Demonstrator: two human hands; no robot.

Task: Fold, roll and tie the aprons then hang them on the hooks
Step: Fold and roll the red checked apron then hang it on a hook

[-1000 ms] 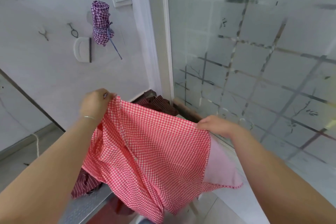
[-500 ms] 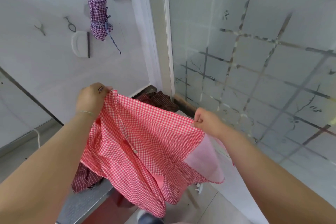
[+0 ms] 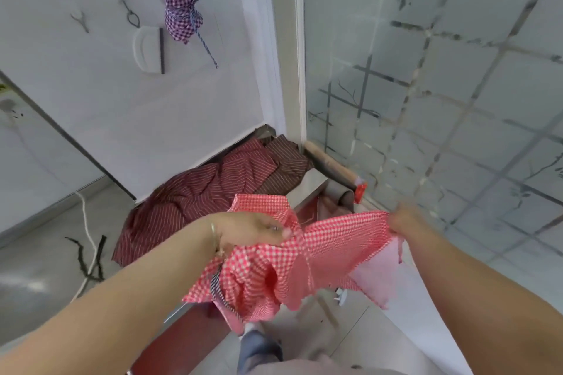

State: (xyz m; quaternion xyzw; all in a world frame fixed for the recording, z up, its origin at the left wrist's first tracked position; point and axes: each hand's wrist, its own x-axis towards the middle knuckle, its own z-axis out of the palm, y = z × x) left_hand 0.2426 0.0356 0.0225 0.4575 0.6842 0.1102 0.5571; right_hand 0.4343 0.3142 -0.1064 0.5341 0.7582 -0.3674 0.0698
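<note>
White wall [image 3: 91,94] fills the left of the view and frosted glass [image 3: 441,85] the right, with a low table [image 3: 307,183] pushed into the corner between them. On the wall hang two bare hooks [image 3: 79,20] and, to their right, a purple apron [image 3: 179,0] already rolled into a tight bundle, tied round with twine and hung up, its loose cord trailing down. That one looks finished.

Across the table lies a heap of striped aprons [image 3: 213,183], dark red and brown, crumpled and untouched.

Held in the air in front of the table is the red apron [image 3: 320,253], checked, with a pale pink patch at its right edge. The left hand [image 3: 249,230] grips a gathered bunch of its cloth, fingers curled into the fabric; a striped cord hangs below it. The right hand [image 3: 405,219] is blurred, but it appears to clutch the apron's far edge, so the cloth stretches between the two hands, which are well apart. Much of it sags in loose folds below.

By my reading, the red apron is only at the start of folding: no flat fold, no roll and no tie yet. After it, the striped ones remain, with the bare hooks waiting.
</note>
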